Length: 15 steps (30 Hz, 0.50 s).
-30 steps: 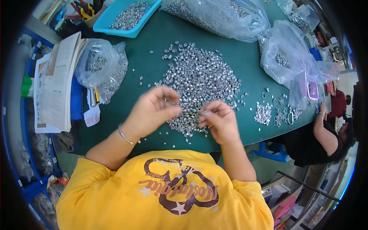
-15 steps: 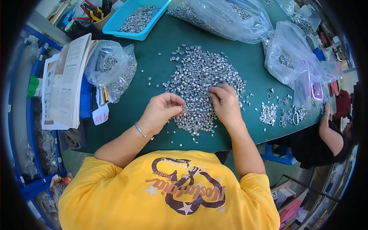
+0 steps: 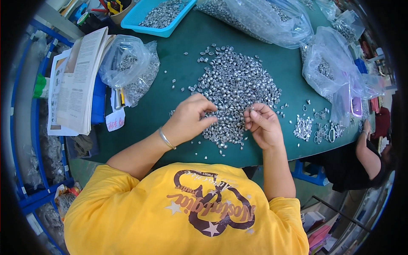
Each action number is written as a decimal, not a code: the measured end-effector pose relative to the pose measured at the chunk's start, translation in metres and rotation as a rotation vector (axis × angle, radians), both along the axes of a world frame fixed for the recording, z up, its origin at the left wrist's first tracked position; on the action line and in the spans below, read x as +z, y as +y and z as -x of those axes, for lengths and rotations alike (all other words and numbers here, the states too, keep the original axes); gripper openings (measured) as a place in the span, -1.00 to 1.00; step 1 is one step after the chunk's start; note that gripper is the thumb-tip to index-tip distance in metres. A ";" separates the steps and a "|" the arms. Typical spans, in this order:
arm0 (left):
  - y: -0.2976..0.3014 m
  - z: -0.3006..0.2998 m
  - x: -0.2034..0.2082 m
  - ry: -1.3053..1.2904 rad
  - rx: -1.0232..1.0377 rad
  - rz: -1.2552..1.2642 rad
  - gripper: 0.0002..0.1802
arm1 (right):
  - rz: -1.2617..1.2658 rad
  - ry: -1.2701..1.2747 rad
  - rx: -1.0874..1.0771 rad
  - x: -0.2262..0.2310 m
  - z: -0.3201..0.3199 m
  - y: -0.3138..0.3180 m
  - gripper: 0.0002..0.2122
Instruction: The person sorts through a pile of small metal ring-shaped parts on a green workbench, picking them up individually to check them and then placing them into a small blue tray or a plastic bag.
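Note:
A heap of small silver metal pieces (image 3: 236, 80), rounded and hollow like little cups, lies spread on the green tabletop in front of me. My left hand (image 3: 191, 118) is at the heap's left edge, palm down, with a gap between thumb and forefinger and nothing visible in it. Its other fingers are partly hidden. At the lower right of the heap, my right hand (image 3: 265, 124) is turned up, thumb and forefinger pinching one small metal piece (image 3: 251, 109). The remaining fingers of that hand curl inward.
A turquoise basket (image 3: 163, 30) of metal pieces stands at the far left, beyond a clear bag (image 3: 127, 70) and papers (image 3: 78, 80). Large plastic bags (image 3: 267, 21) sit at the back. Small piles of rings (image 3: 325, 132) lie to the right, near another person's arm (image 3: 366, 151).
My right hand has drawn back from the heap and turned up, now with a piece in its fingertips. My left hand has turned palm down and its pinch has opened. The view has shifted slightly.

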<state>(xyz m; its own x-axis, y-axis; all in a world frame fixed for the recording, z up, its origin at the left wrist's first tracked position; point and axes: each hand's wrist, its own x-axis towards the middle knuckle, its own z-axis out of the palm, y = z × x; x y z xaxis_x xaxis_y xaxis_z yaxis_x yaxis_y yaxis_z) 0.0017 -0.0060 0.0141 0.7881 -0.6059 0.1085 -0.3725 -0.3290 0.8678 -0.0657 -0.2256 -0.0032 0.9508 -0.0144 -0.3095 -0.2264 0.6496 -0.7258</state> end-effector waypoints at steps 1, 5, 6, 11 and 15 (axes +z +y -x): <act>-0.002 0.001 -0.005 -0.178 -0.026 -0.065 -0.81 | -0.069 0.030 -0.006 -0.001 0.002 0.001 -0.91; -0.002 0.002 -0.015 -0.330 -0.067 -0.134 -0.84 | -0.212 0.038 0.046 0.000 0.008 0.008 -0.92; -0.001 0.001 -0.016 -0.316 -0.064 -0.126 -0.85 | -0.242 0.027 0.048 0.001 0.008 0.008 -0.92; 0.001 -0.001 -0.004 0.305 0.047 0.060 -0.91 | -0.333 -0.021 0.038 -0.003 0.008 0.004 -0.85; 0.006 -0.007 0.000 0.724 0.056 0.220 -0.88 | -0.292 -0.029 -0.041 -0.003 0.006 -0.009 -0.82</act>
<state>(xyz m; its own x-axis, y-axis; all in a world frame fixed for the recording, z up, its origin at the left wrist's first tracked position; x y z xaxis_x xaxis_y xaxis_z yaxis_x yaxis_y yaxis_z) 0.0089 -0.0002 0.0145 0.7375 -0.5869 -0.3343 0.3277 -0.1218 0.9369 -0.0722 -0.2349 -0.0062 0.9597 0.0324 -0.2793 -0.1775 0.8404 -0.5122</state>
